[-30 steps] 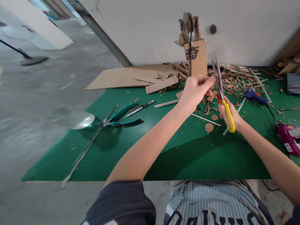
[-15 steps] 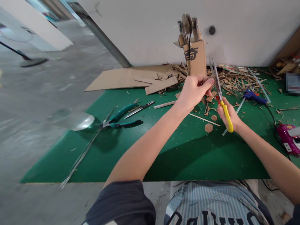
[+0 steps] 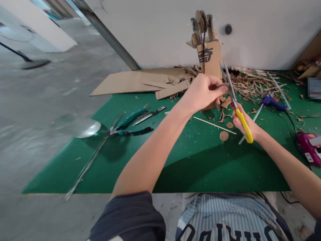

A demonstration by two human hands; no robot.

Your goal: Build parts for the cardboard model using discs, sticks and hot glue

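My left hand (image 3: 203, 92) is closed in a pinch on a small cardboard piece (image 3: 225, 85) held above the green mat (image 3: 175, 157). My right hand (image 3: 244, 124) grips the yellow-handled scissors (image 3: 234, 102), whose slightly parted blades point up and away with the cardboard piece between them. Two small cardboard discs (image 3: 224, 136) lie on the mat just below my hands, next to a thin wooden stick (image 3: 214, 125).
Green-handled pliers (image 3: 130, 125) and a craft knife (image 3: 149, 116) lie at left. A cardboard model (image 3: 208, 50) stands at the back amid flat cardboard (image 3: 135, 82) and scraps (image 3: 253, 87). A blue glue gun (image 3: 273, 103) and a pink device (image 3: 309, 147) are at right.
My left hand has rolled a little to the left with the cardboard piece, and the scissors have tilted slightly leftward. Nothing on the mat has moved.
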